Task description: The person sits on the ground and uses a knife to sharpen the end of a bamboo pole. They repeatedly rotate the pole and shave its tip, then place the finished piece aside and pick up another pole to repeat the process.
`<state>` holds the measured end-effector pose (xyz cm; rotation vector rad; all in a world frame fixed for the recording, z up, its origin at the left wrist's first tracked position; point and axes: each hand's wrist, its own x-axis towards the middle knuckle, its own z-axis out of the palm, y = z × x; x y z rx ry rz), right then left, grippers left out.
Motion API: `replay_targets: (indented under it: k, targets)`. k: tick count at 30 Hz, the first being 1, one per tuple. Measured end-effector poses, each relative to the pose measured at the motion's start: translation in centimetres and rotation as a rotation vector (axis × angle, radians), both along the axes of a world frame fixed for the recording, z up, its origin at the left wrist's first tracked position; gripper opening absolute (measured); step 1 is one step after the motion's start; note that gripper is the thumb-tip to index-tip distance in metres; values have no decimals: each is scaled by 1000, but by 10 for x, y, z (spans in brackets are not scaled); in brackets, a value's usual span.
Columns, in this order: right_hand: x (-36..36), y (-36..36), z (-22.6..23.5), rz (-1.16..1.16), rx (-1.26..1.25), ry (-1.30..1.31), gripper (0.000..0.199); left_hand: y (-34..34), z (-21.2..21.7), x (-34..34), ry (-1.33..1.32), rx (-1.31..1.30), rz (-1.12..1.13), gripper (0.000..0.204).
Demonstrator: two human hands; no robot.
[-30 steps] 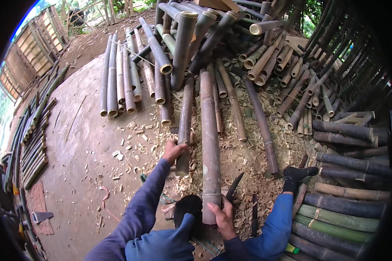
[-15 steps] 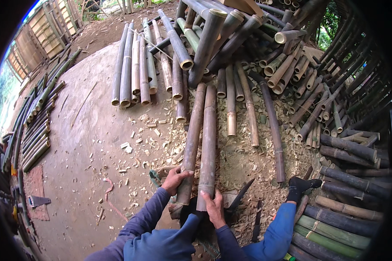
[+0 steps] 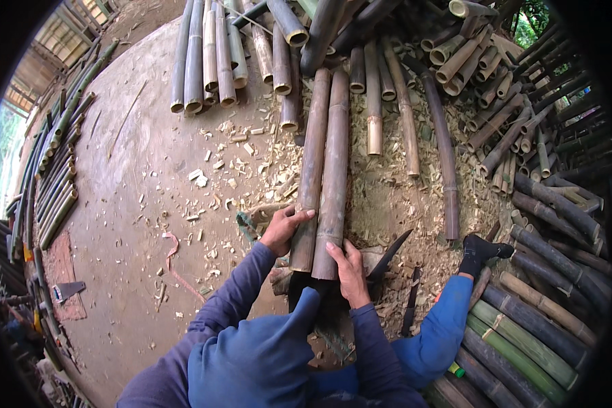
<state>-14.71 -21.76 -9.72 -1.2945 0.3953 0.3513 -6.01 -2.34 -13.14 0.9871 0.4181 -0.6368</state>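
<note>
Left hand: my left hand (image 3: 282, 232) is wrapped round the left brown-grey bamboo pole (image 3: 312, 163) near its lower end, thumb over the top.
Right hand: my right hand (image 3: 350, 270) holds the right brown-grey bamboo pole (image 3: 334, 163), thumb on top, fingers along the outer side; fingers underneath hidden.
Pole position: both in front of me, side by side, lengthwise; right one's lower end sits slightly nearer me. Support at far ends: can't tell.
Blade nearby: dark, curved, pointed blade (image 3: 391, 255) just right of my right hand.
Ground: pale wood chips (image 3: 285, 183) scattered around.
Good hold: I'd keep both thumbs on top, grip even, poles parallel, fingertips off cut rims and out of the gap.
Risk: probably knuckles meeting the blade if my right hand swings outward.
</note>
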Motion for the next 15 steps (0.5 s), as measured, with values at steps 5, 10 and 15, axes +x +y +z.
replay_targets:
  k: [5, 10, 15]
  targets:
    - [1, 1, 1, 13, -29, -30, 45, -2, 5, 0, -21, -10, 33, 43]
    - [0, -2, -6, -6, 22, -2, 40, -1, 1, 0, -13, 0, 32, 41]
    - [-2, -4, -9, 6, 0, -19, 42, 0, -2, -2, -11, -20, 44, 41]
